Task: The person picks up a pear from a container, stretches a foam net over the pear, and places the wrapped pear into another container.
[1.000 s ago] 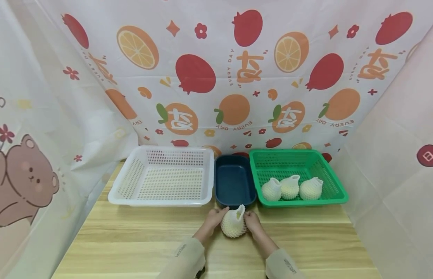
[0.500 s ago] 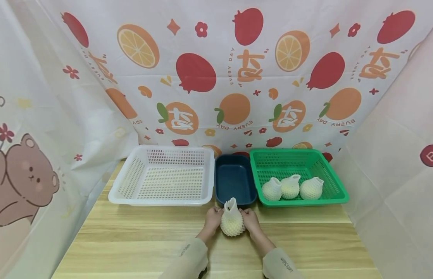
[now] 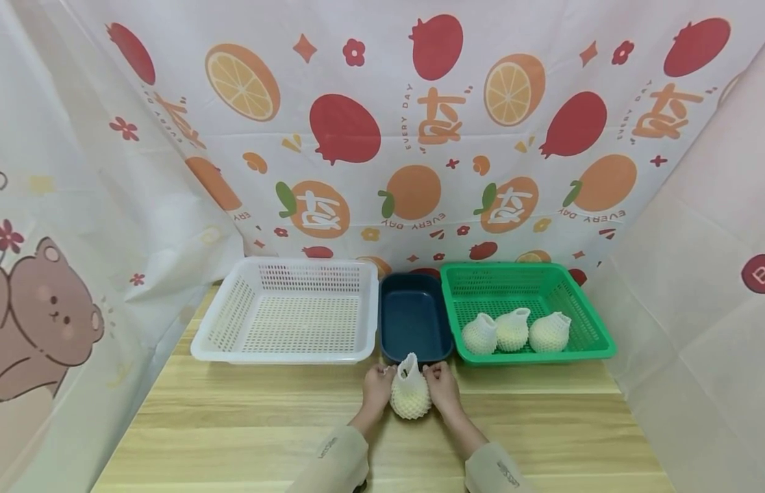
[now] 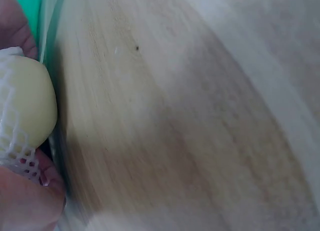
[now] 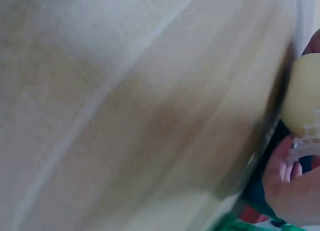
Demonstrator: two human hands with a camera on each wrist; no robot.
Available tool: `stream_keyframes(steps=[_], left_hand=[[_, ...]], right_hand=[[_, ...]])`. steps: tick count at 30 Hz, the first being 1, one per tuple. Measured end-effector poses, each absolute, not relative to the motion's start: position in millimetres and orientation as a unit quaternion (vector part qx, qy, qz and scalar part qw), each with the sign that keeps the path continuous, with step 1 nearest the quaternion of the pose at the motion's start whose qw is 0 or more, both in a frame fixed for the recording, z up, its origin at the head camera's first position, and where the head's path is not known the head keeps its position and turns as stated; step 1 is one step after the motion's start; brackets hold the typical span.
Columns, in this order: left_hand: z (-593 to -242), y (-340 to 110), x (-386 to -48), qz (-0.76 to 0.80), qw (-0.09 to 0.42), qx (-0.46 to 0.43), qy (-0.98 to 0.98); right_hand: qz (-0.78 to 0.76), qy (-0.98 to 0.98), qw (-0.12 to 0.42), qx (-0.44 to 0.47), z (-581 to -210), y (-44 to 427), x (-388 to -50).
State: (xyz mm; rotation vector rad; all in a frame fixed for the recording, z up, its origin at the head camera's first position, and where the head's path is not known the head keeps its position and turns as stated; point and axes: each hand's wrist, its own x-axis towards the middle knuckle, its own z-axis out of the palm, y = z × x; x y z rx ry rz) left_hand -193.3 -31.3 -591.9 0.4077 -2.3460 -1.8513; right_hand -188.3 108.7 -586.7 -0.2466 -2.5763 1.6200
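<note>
A pale yellow round fruit (image 4: pixel 37 101) sits partly covered by a white foam net sleeve (image 3: pixel 411 397), at the table's middle in the head view. My left hand (image 3: pixel 376 392) pinches the net's edge on the left side. On the other side my right hand (image 3: pixel 442 390) pinches the net between thumb and fingers. The right wrist view shows bare fruit skin (image 5: pixel 300 93) above the stretched net (image 5: pixel 306 150). The fruit's exact kind cannot be told.
Behind the hands stands a dark blue tray (image 3: pixel 413 322). To its left is a white basket (image 3: pixel 283 357). The green basket (image 3: pixel 536 357) on the right holds three net-wrapped fruits (image 3: pixel 511 330). A printed curtain (image 3: pixel 413 150) hangs behind the wooden table (image 3: pixel 265 431).
The wrapped fruit has turned and its net mouth has shifted slightly left since a second ago. Both hands stay beside it, their fingers now drawn to the net's edges.
</note>
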Motion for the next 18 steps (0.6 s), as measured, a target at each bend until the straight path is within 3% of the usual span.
stream_keyframes(steps=[7, 14, 18], left_hand=[[-591.2, -28.9, -193.6, -0.615, 0.07, 0.138, -0.773], [-591.1, -26.2, -194.4, -0.602, 0.071, 0.127, -0.785], [-589.3, -25.8, -193.5, -0.6, 0.056, 0.13, -0.787]], right_hand=[[0.496, -0.846, 0.195, 0.007, -559.0, 101.6, -173.5], [0.498, -0.795, 0.295, 0.181, -545.5, 102.2, -172.9], [0.401, -0.831, 0.313, 0.226, -533.2, 102.3, -173.3]])
